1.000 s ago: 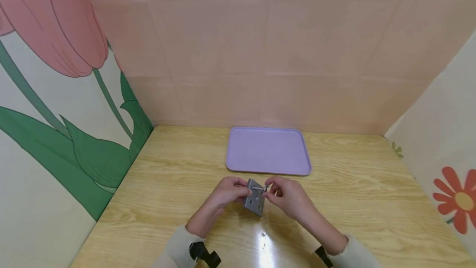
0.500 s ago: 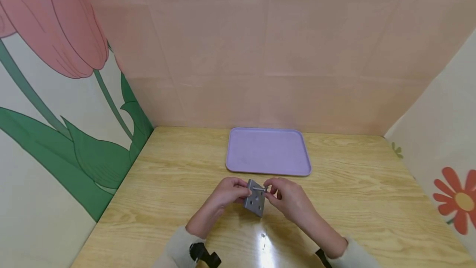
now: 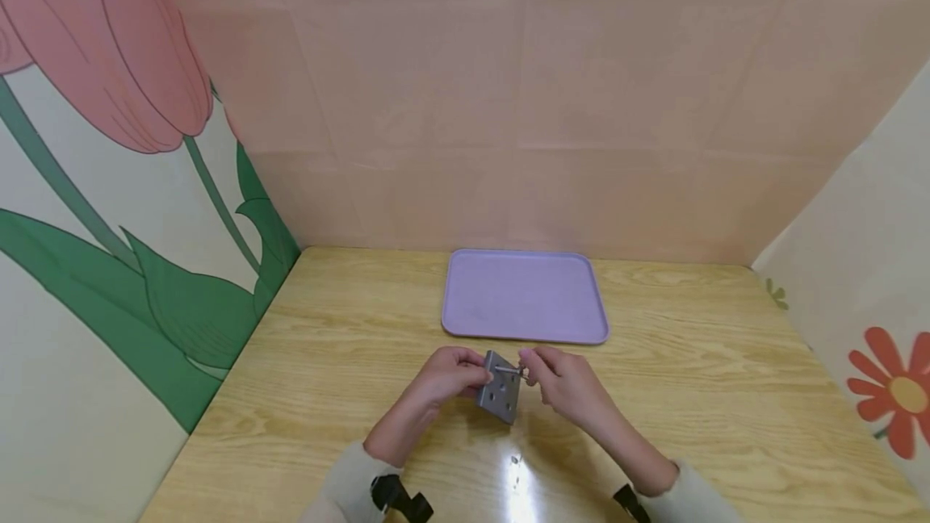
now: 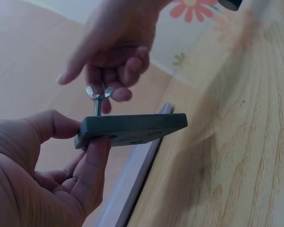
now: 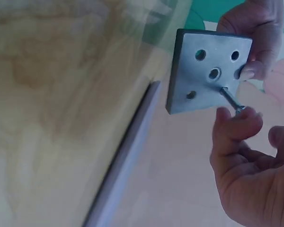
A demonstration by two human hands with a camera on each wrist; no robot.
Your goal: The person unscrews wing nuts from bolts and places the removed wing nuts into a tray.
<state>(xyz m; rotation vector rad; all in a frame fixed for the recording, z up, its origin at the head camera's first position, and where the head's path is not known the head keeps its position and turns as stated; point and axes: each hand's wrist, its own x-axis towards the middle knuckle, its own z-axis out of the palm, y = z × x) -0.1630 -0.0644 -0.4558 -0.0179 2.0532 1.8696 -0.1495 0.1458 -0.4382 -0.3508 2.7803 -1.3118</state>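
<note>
Over the table, my left hand [image 3: 449, 374] grips a square grey metal plate [image 3: 498, 400] by its edge, thumb on one face and fingers on the other. Several round holes [image 5: 200, 55] pass through the plate. A silver wing bolt [image 4: 98, 101] stands in a hole near the held edge, its shank partly exposed and its wings away from the plate. My right hand [image 3: 570, 382] is at the wings. In the right wrist view its curled index finger [image 5: 244, 124] touches the bolt's head, while the thumb is lifted apart from it.
A lilac tray [image 3: 525, 297] lies on the wood-grain table [image 3: 697, 361] just beyond the hands. Behind it rises a pinkish backdrop [image 3: 523, 103]. Flower-printed panels flank the table, with a tulip [image 3: 109, 63] at left and a red flower [image 3: 906, 391] at right.
My right hand's fingers have turned about the bolt's wings, the thumb swinging up and away from them. The left hand and plate stay nearly still.
</note>
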